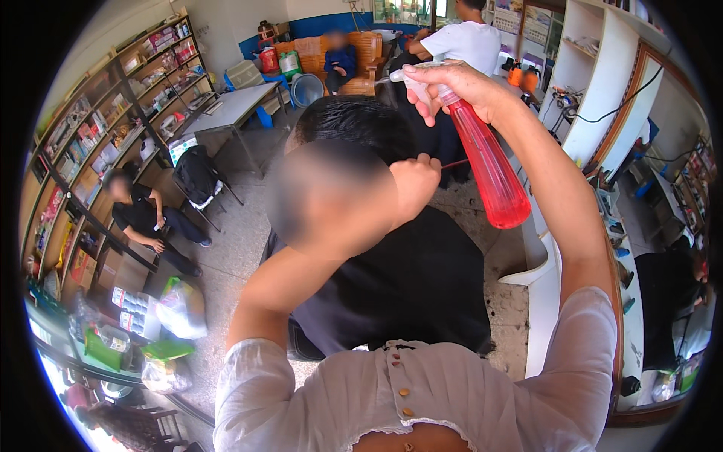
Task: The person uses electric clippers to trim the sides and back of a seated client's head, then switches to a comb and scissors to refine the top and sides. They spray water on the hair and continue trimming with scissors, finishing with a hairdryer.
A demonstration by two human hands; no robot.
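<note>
A seated person's short dark hair (350,124) is in front of me, and a black cape (407,282) covers that person's body. In my raised right hand (452,81) is a red translucent spray bottle (493,169) with a whitish spray head. It tilts, its nozzle toward the hair, with my fingers around the neck and trigger. My left hand (416,187) is closed beside the person's head, below the bottle's neck. From its fist sticks out a thin red rod (455,163), like a comb's tail; the rest is hidden. A blurred patch covers part of my left wrist.
Along the right runs a white counter (542,301) with mirrors. Another person in a white shirt (471,47) stands at the back. Stocked shelves (98,143), a seated person in black (139,218) and a grey table (230,109) are at left. A wooden bench (365,56) stands behind.
</note>
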